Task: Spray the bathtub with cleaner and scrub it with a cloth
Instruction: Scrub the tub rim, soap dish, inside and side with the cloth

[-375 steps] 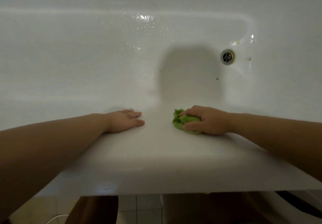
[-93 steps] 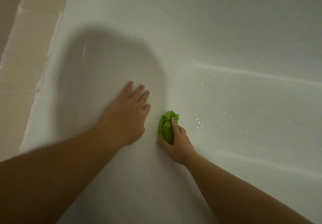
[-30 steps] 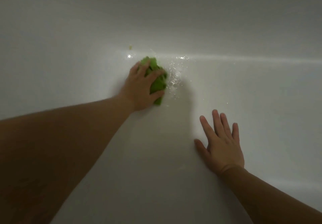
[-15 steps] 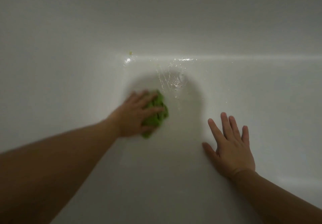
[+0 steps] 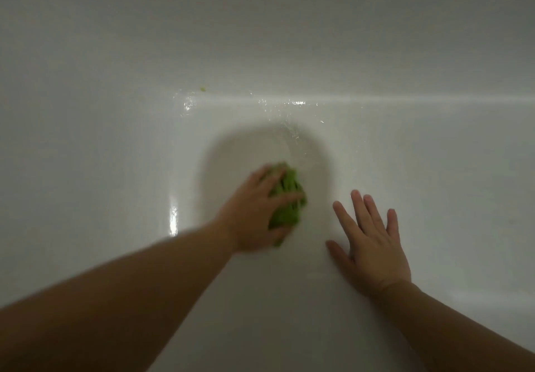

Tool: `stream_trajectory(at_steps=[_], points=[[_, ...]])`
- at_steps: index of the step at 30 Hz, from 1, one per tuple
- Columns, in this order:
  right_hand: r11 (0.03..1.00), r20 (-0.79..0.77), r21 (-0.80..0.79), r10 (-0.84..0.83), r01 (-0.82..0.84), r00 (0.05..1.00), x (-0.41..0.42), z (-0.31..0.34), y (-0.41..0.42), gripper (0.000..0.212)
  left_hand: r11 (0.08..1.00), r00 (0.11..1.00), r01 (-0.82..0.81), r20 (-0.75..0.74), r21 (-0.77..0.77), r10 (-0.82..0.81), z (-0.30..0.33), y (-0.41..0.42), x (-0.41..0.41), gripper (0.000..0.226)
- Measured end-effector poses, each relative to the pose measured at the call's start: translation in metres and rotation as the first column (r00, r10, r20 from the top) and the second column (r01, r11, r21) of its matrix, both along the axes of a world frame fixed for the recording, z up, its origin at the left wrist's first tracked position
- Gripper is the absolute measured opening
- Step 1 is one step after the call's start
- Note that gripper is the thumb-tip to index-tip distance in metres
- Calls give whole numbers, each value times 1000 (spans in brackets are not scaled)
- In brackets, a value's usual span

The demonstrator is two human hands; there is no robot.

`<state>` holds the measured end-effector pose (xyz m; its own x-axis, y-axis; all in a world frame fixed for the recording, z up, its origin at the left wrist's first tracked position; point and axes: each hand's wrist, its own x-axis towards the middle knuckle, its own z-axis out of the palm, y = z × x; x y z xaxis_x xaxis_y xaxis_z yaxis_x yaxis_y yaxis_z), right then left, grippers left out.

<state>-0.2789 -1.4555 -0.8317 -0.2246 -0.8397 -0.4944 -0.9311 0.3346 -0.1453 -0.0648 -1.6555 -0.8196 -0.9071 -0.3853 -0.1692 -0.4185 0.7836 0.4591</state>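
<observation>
The white bathtub (image 5: 115,169) fills the whole view, dimly lit. A bunched green cloth (image 5: 288,198) lies against its sloping inner surface near the middle. My left hand (image 5: 254,212) grips the cloth, fingers curled over its top, and looks blurred. My right hand (image 5: 370,244) rests flat on the tub surface just right of the cloth, fingers spread and straight, holding nothing. No spray bottle is in view.
Wet droplets (image 5: 289,103) glisten along the crease where the tub floor meets the far wall. A tiny green fleck (image 5: 203,89) sits on that crease at the left. A shadow surrounds the cloth.
My left hand has dragged the green cloth down from the wet crease toward me. My right hand stays flat on the tub, shifted slightly lower in view.
</observation>
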Motion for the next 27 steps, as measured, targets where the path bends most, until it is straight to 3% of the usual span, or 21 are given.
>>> stream_trajectory(at_steps=[3, 5, 7, 9, 12, 14, 17, 19, 21, 23, 25, 27], points=[[998, -16, 55, -30, 31, 999, -12, 5, 16, 73, 969, 969, 230, 75, 95, -237, 9, 65, 36, 60], [996, -34, 77, -48, 50, 998, -20, 8, 21, 73, 939, 935, 327, 108, 101, -338, 6, 67, 48, 63], [995, -43, 75, -70, 73, 997, -25, 8, 22, 74, 913, 903, 406, 139, 39, -407, -2, 40, 44, 67], [993, -52, 69, -89, 92, 995, -30, 6, 20, 75, 924, 917, 376, 168, -68, -361, -9, -1, 32, 69], [988, -77, 50, -140, 144, 987, -39, 4, 15, 78, 968, 968, 148, 232, -203, -100, -14, -68, 9, 73], [985, -91, 45, -161, 166, 983, -43, 2, 14, 80, 971, 966, -96, 217, -219, 144, -10, -102, -15, 77], [981, -94, 34, -187, 191, 978, -48, -1, 10, 82, 865, 849, -488, 166, -119, 502, -5, -117, -61, 74], [981, -91, 29, -190, 193, 978, -50, -3, 8, 82, 819, 813, -565, 104, -100, 573, -2, -102, -88, 72], [981, -86, 28, -191, 194, 978, -52, -4, 9, 82, 889, 895, -440, 17, -129, 445, -2, -72, -100, 67], [981, -79, 30, -189, 191, 979, -53, -4, 10, 81, 971, 978, -206, -28, -121, 205, -5, -39, -94, 65], [981, -77, 27, -189, 192, 979, -53, -2, 11, 80, 994, 999, 5, 37, -106, -1, -8, -9, -77, 67], [981, -69, 27, -190, 193, 979, -53, 1, 10, 80, 990, 988, 101, 129, -97, -88, -11, 9, -53, 69]])
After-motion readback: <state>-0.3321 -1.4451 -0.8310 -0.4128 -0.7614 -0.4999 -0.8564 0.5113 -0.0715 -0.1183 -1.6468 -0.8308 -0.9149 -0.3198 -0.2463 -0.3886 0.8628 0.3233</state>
